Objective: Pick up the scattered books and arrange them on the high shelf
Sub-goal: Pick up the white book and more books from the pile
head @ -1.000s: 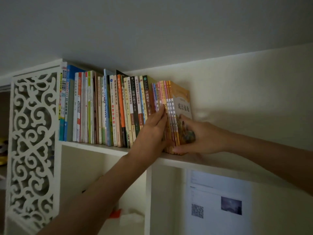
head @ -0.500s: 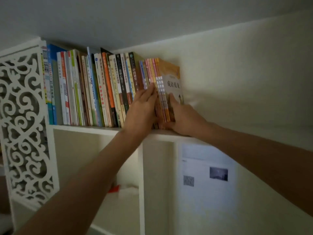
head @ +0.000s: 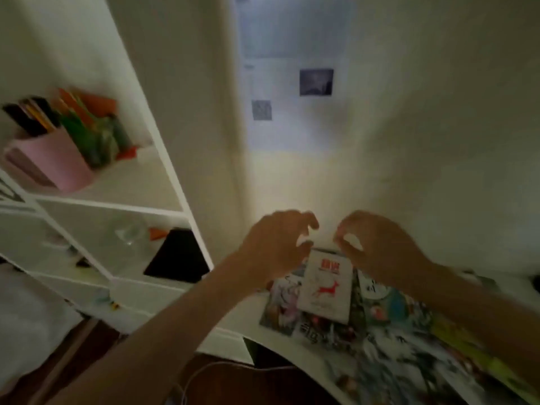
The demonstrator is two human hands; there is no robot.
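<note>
— Books (head: pixel 380 325) lay scattered on the white desk (head: pixel 280 337), overlapping one another, their covers blurred. Did you make out any single one?

— One. A white book with a red deer on its cover (head: pixel 325 287) lay on top of the pile, near the wall, flat and face up. Colourful picture-book covers spread out beneath it and toward the right edge of the view.

— And the hands?

— Both hovered above that white book, close together but apart from each other. The left hand (head: pixel 277 244) had its fingers curled like a claw, thumb below, and held nothing. The right hand (head: pixel 377 244) was curled the same way, also with nothing in it. Neither touched a book, as far as the blur allowed me to tell.

— What stood around them?

— A white shelf unit (head: pixel 175 176) at the left. In its upper compartment sat a pink holder (head: pixel 58 165) with pens and orange and green papers beside it. In the compartment below, a dark flat object (head: pixel 178 255) leaned against the side panel. On the wall behind the desk hung a printed sheet (head: pixel 292 83) with a small dark picture and a square code.
</note>
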